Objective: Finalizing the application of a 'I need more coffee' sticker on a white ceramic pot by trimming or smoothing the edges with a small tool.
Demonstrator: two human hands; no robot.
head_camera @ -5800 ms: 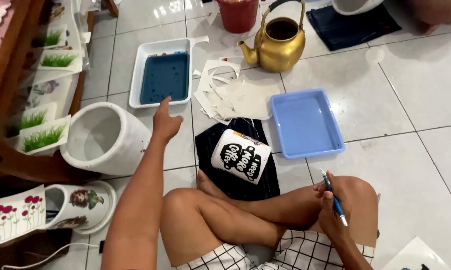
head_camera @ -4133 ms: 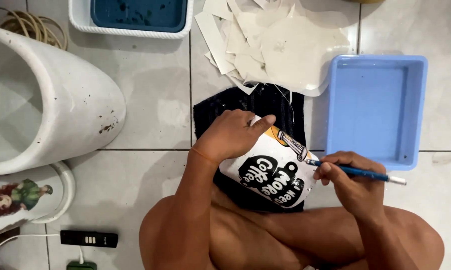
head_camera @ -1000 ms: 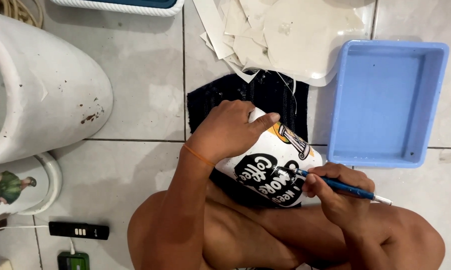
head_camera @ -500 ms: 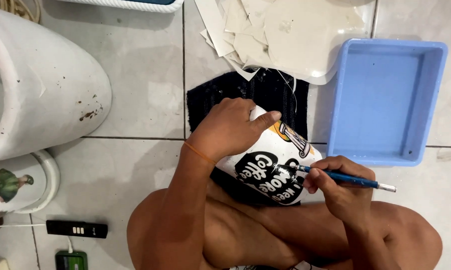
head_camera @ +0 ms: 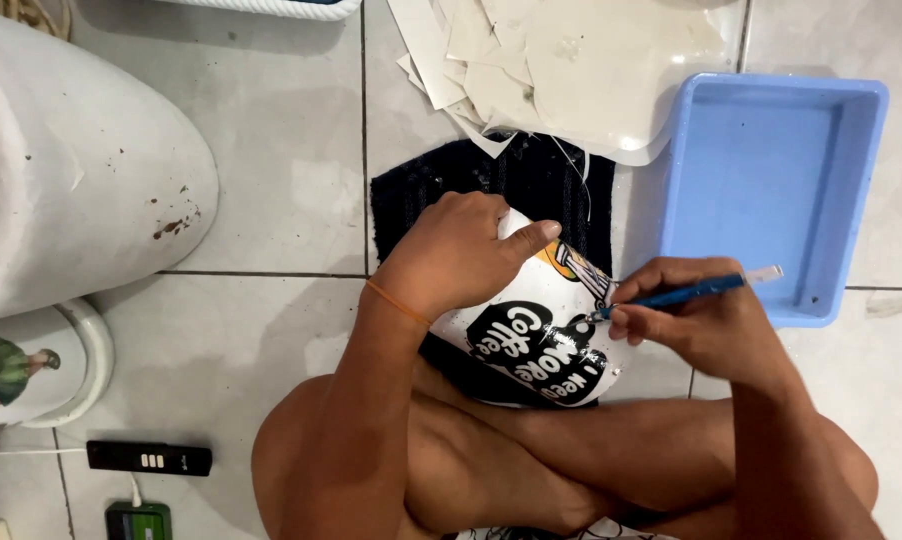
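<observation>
The left hand (head_camera: 451, 255) lies over the top of the white mug (head_camera: 546, 325), fingers wrapped round its upper side and thumb stretched along the rim towards the decal, so its grip is full of the mug; the mug rests tilted on a black cloth (head_camera: 491, 185) spread on the tiled floor (head_camera: 271, 330), just in front of the person's crossed legs. The right hand (head_camera: 706, 320) pinches a thin blue tool (head_camera: 686, 293) between thumb and fingers, a narrow grip closed on the handle; its fine tip touches the mug's printed decal near the upper right edge of the black patch.

Compared with half a second ago, the tool has tipped a little flatter and its tip sits slightly higher on the decal, while the left hand has scarcely shifted; a second ago the tip was lower, nearer the lettering (so the point seems to be working its way along the decal's edge). That suggests careful work on the print is under way, with the mug kept steady throughout.

A pale blue tray (head_camera: 771, 190) stands just right of the cloth; a heap of white backing sheets (head_camera: 561, 60) lies beyond it, towards the top edge; a large white pot (head_camera: 81, 170) is on its side at the left.
</observation>
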